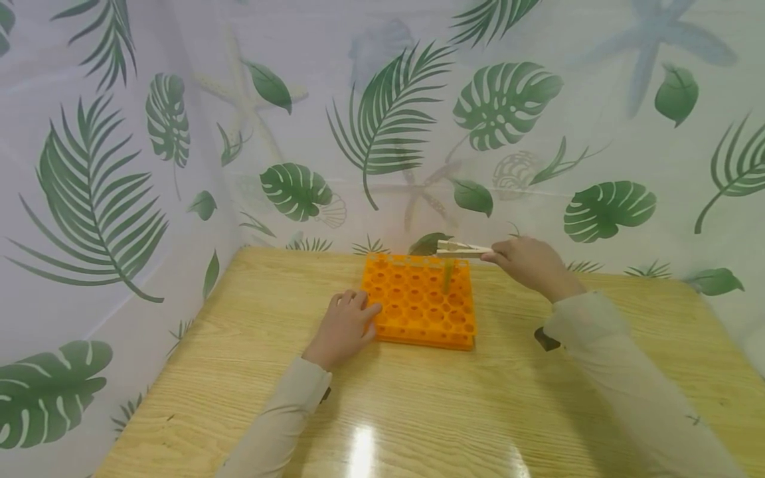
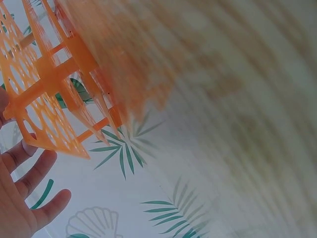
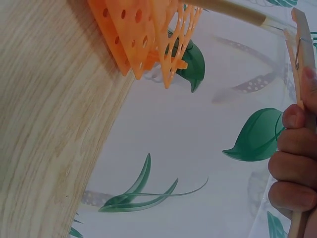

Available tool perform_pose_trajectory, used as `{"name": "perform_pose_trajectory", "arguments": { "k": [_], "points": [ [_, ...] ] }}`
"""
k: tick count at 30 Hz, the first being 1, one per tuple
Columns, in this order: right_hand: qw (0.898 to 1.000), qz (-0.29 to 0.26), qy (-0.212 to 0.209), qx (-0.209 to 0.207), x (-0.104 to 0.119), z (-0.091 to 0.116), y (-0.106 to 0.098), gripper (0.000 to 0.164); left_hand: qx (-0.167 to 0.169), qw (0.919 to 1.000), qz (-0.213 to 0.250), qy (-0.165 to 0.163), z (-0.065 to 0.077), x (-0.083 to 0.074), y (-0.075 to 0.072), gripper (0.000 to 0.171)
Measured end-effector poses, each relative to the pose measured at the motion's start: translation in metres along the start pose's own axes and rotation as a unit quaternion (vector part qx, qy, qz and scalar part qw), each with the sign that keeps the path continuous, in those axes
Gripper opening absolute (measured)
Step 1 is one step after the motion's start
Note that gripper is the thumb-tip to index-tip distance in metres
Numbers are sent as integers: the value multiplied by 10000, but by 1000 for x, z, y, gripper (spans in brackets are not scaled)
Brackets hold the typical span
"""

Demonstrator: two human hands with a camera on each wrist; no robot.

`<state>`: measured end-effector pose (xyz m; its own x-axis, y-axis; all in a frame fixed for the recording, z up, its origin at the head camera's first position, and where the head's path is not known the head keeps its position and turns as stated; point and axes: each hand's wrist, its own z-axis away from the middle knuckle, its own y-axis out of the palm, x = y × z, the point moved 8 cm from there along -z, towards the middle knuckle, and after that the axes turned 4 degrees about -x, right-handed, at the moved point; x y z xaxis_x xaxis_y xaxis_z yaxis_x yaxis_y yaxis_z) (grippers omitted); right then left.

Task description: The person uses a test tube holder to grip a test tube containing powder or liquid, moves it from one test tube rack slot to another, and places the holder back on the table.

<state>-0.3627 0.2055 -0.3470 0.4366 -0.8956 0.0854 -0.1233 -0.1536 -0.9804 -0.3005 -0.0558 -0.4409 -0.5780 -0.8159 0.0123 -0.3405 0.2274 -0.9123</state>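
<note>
An orange test tube rack stands on the table with rows of round holes. My left hand rests against its left end; in the left wrist view the fingers are spread, some touching the rack's edge. My right hand grips a wooden test tube clamp above the rack's back right. Held in the clamp's jaws is a test tube with yellowish liquid, upright over the rack's right side. The right wrist view shows the tube near its mouth; whether its lower end sits in a hole I cannot tell.
The wood-grain table extends around the rack. Behind and to the left hangs a white curtain printed with green leaves, close behind the table's back edge.
</note>
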Motion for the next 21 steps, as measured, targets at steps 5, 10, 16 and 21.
{"name": "perform_pose_trajectory", "arguments": {
  "k": [5, 10, 16, 21],
  "points": [
    [10000, -42, 5, 29, -1, 0, 5, 37, 46, 10000, -27, -15, 0, 0, 0, 16],
    [10000, -80, -47, -32, -2, 1, 10, 34, 58, 10000, -51, -6, 0, 0, -1, 16],
    [10000, -81, -34, 36, -3, 4, 19, 35, 70, 10000, -44, -25, 0, 0, -2, 16],
    [9996, -245, 64, 151, -5, 5, 26, 35, 99, 9999, -12, -56, 1, -1, -3, 18]
  ]
}}
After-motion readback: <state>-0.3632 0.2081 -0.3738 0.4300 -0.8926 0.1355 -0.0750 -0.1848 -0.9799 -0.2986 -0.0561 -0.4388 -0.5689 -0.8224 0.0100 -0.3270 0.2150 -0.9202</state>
